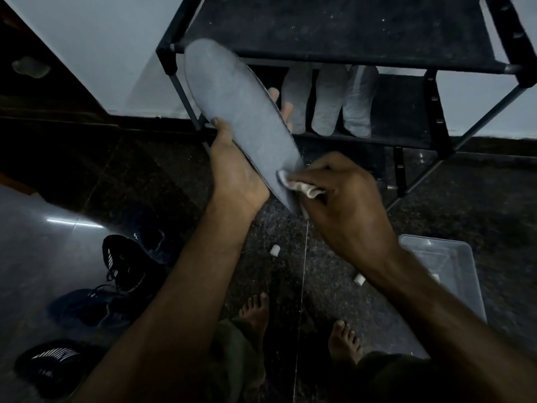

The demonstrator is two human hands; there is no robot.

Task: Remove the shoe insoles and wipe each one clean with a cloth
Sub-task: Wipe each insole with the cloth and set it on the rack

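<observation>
- Grey insole [241, 117] is held tilted in front of the black shoe rack [343, 33], its toe end near the rack's top corner.
- Dark floor [162, 170] lies below the hands.
- Left hand [235, 170] grips the insole: thumb on the near edge, fingertips past the far edge.
- Right hand [345, 193] pinches a white cloth [296, 183] against the insole's heel end.
- Three more insoles [328, 100] stand on the lower shelf.

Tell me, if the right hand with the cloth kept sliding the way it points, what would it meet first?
The right hand points left, cloth on the insole. Going on, it would probably cross the insole's narrow end and meet the left hand, though depth is unclear.
</observation>
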